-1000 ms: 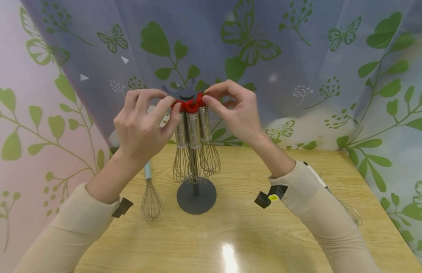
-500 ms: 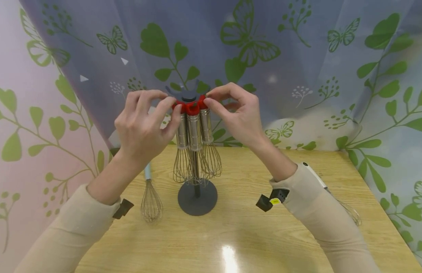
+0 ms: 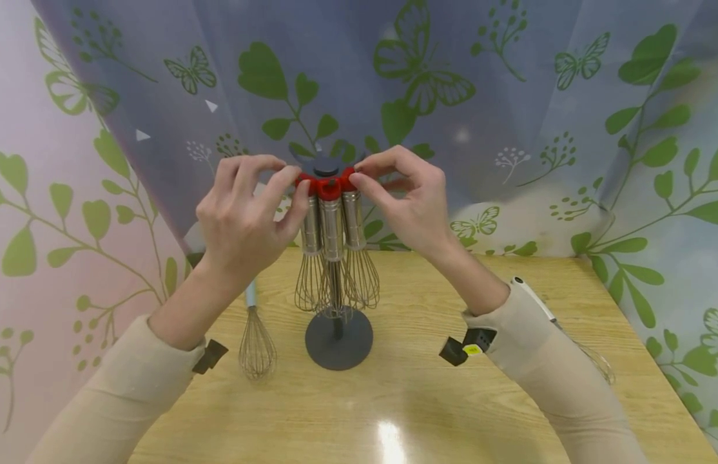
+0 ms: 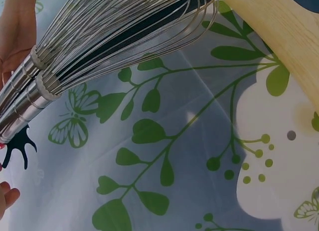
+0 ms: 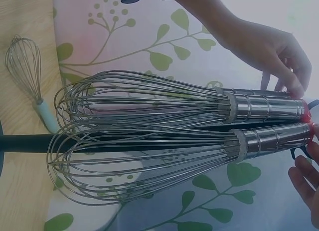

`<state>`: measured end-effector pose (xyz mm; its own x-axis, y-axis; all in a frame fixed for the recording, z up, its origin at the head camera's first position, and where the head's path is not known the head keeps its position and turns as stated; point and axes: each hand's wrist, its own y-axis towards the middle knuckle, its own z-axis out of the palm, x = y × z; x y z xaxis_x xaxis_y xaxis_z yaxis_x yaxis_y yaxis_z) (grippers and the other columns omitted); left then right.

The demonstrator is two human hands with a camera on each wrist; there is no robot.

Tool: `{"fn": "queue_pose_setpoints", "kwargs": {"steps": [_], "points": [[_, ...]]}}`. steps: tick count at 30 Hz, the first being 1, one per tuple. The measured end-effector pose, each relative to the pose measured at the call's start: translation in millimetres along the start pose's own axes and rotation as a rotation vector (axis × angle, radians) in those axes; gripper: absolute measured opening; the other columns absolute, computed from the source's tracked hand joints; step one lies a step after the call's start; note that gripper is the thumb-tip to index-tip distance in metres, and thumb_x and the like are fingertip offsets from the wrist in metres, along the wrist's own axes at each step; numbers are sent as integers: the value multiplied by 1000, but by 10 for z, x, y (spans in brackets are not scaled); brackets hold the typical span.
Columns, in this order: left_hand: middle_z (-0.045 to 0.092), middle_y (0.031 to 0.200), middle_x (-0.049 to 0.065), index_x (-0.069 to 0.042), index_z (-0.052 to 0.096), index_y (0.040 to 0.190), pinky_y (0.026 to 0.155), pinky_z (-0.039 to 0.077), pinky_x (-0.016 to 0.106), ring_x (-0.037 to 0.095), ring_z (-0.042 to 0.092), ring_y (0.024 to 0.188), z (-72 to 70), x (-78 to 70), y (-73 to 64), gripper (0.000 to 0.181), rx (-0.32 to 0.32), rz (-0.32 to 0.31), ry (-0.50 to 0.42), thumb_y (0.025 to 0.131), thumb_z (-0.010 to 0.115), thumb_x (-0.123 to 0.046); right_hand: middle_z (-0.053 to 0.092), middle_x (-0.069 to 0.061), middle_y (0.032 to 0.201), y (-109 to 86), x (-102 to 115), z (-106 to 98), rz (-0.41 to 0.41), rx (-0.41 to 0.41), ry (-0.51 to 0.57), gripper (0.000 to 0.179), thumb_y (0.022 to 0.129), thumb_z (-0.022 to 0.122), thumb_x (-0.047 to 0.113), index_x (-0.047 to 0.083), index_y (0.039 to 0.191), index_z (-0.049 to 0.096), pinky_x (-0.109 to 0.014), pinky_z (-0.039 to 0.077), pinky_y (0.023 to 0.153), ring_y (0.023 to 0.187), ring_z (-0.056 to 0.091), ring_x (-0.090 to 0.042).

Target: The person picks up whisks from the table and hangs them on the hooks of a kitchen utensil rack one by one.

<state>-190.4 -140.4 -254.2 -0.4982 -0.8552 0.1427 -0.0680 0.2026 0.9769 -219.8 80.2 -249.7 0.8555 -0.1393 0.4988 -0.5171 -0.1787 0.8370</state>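
Observation:
Three whisks with steel handles and red hanging ends hang wires-down from a dark stand [image 3: 338, 351]. My left hand [image 3: 240, 209] pinches the red end of the left whisk [image 3: 311, 229] between thumb and forefinger. On the other side, my right hand [image 3: 408, 196] pinches the red end of the right whisk [image 3: 354, 222]. Between them hangs the middle whisk [image 3: 332, 229], its red loop facing me. In the right wrist view, steel handles [image 5: 271, 141] and wire loops lie across the picture, the left hand [image 5: 269, 49] at their red ends. Dark hooks [image 4: 21, 143] show in the left wrist view.
A whisk with a pale blue handle [image 3: 257, 341] lies on the wooden table [image 3: 289, 412] left of the stand. Another with a white handle [image 3: 533, 298] lies at the right, partly behind the right sleeve. A leaf-patterned curtain [image 3: 498, 96] stands behind.
The stand with its whisks has shifted slightly right and toward me. My right hand has moved a little right and down with the right whisk; the left has barely moved.

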Motion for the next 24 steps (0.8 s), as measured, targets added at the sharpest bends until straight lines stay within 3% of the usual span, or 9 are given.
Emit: {"fn": "queue_pose_setpoints", "kwargs": {"steps": [24], "points": [[76,96,11,-7,75,94,54,57,44,34,73,92,-4,-16,21,13,21,28,-20,95,68,-19,74,-21,91,-77,100,-34,-56,-29,-8,12,89,79,-2,-6,99,75,-25,64,68,82,70,-6]]}}
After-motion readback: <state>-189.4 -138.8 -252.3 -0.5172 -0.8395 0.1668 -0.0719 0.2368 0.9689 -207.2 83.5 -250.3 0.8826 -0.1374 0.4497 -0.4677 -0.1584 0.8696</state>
